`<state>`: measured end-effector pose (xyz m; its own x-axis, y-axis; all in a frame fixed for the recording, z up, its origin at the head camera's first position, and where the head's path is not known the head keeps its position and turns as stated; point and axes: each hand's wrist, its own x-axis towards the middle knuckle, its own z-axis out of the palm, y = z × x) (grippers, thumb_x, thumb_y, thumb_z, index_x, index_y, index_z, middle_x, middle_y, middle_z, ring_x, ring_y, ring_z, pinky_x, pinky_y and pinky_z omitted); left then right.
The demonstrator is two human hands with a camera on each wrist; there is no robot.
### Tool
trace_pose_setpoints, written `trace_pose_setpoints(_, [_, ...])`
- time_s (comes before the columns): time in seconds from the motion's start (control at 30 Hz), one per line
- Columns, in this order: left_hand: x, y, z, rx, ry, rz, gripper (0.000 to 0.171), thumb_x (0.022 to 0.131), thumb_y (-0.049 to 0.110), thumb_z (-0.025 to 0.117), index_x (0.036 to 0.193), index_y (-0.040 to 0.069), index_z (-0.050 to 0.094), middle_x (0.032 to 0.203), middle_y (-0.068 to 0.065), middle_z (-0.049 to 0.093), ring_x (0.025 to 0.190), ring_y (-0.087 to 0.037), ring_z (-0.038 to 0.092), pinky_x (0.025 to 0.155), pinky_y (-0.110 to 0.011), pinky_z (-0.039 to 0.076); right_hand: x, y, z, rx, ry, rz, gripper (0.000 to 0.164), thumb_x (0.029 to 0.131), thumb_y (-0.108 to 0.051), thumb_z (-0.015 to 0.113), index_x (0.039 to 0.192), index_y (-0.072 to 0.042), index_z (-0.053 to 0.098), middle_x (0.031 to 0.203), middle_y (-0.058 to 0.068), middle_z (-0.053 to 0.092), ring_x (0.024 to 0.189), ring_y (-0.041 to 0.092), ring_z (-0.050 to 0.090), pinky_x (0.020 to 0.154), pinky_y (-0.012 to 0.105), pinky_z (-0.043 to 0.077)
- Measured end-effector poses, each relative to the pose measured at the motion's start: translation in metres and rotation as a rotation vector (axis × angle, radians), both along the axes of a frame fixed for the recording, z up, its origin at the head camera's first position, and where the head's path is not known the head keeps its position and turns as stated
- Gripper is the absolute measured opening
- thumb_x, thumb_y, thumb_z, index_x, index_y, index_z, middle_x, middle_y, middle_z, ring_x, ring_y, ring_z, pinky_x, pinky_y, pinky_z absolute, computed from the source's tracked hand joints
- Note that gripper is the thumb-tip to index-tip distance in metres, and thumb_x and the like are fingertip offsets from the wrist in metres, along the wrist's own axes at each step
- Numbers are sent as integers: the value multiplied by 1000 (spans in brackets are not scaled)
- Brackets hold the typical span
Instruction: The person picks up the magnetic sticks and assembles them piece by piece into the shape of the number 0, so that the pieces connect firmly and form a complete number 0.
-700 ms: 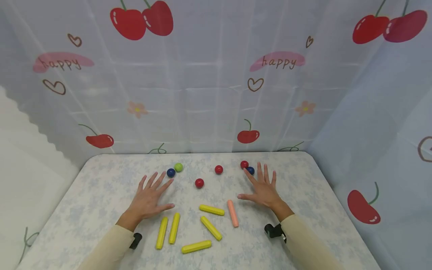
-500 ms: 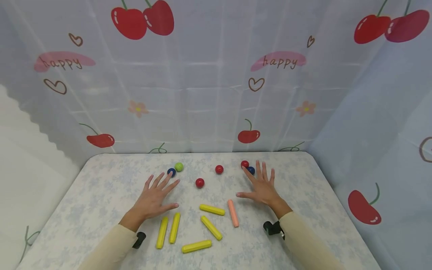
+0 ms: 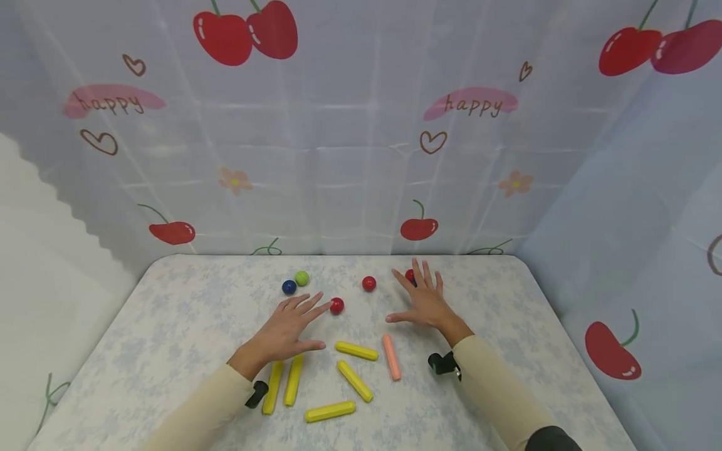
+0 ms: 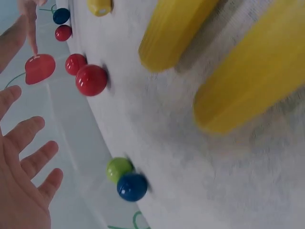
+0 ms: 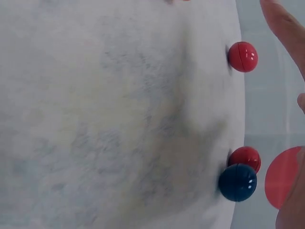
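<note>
My left hand (image 3: 287, 329), fingers spread, hovers over the left of the table, holding nothing. Its index fingertip overlaps a red ball (image 3: 337, 305) in the head view. Beyond it sit a blue ball (image 3: 289, 287) and a green ball (image 3: 301, 278), side by side. My right hand (image 3: 427, 307) hangs with fingers apart and nothing in it. Behind its fingers a red ball (image 5: 246, 157) and a dark blue ball (image 5: 238, 183) sit together, mostly hidden in the head view. Another red ball (image 3: 369, 284) lies between the hands.
Several yellow sticks (image 3: 354, 381) lie on the near middle of the table (image 3: 186, 313), two partly under the left forearm. A pink stick (image 3: 392, 357) lies right of them. A curtain with printed cherries (image 3: 350, 188) stands along the back edge.
My left hand has moved right, from near the blue ball toward the red ball. The right hand has shifted slightly left and away from me, now covering most of the other blue ball.
</note>
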<state>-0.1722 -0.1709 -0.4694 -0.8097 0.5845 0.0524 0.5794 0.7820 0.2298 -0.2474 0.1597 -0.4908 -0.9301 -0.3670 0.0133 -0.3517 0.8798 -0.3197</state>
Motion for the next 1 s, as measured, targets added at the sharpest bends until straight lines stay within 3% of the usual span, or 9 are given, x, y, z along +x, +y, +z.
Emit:
trace_pose_setpoints(0.13, [-4, 11, -4, 57, -95, -13, 78, 85, 48, 68, 150, 19, 36, 155, -9, 31, 137, -36, 32, 108, -58, 24, -9, -10, 4, 15, -3, 18, 107, 66, -65, 76, 153, -24, 28, 159, 20, 0, 144, 43, -7, 108, 65, -3])
trace_pose_setpoints(0.23, [-6, 21, -6, 77, -121, -51, 75, 85, 46, 70, 148, 19, 38, 153, -10, 35, 134, -36, 35, 107, -57, 27, -16, -16, 6, 10, -10, 22, 105, 66, -62, 78, 152, -24, 31, 159, 20, 2, 144, 43, -4, 108, 66, -2])
trace_pose_setpoints(0.43, [-9, 41, -11, 40, -165, -95, 65, 86, 42, 70, 142, 19, 48, 146, -9, 45, 131, -30, 40, 106, -53, 31, -28, -26, 7, -45, -57, 68, 98, 70, -52, 81, 151, -23, 34, 159, 18, 9, 144, 42, 4, 109, 64, 6])
trace_pose_setpoints(0.63, [-9, 57, -19, -16, -152, -140, 53, 88, 38, 69, 135, 18, 55, 134, -3, 54, 124, -21, 47, 104, -43, 37, -38, -33, 3, -119, -127, 96, 90, 72, -42, 83, 148, -20, 40, 151, 17, 30, 138, 42, 24, 106, 65, 21])
trace_pose_setpoints(0.8, [-11, 66, -28, 40, -146, -159, 47, 88, 37, 70, 130, 17, 59, 125, 1, 58, 116, -16, 51, 101, -37, 40, -45, -41, -3, -192, -191, 101, 83, 74, -34, 84, 145, -16, 44, 144, 17, 38, 132, 37, 35, 103, 59, 33])
trace_pose_setpoints(0.9, [-12, 70, -31, 78, -182, -153, 44, 88, 35, 70, 127, 18, 60, 122, 2, 59, 113, -14, 52, 101, -35, 40, -50, -46, -8, -251, -244, 83, 80, 76, -30, 83, 144, -15, 45, 141, 16, 40, 126, 33, 43, 100, 53, 40])
trace_pose_setpoints(1.0, [-13, 73, -35, 142, -265, -137, 41, 88, 32, 71, 125, 18, 62, 115, 4, 60, 106, -12, 53, 98, -33, 41, -56, -50, -12, -303, -286, 55, 76, 77, -27, 82, 143, -15, 46, 137, 14, 44, 119, 30, 48, 96, 49, 44])
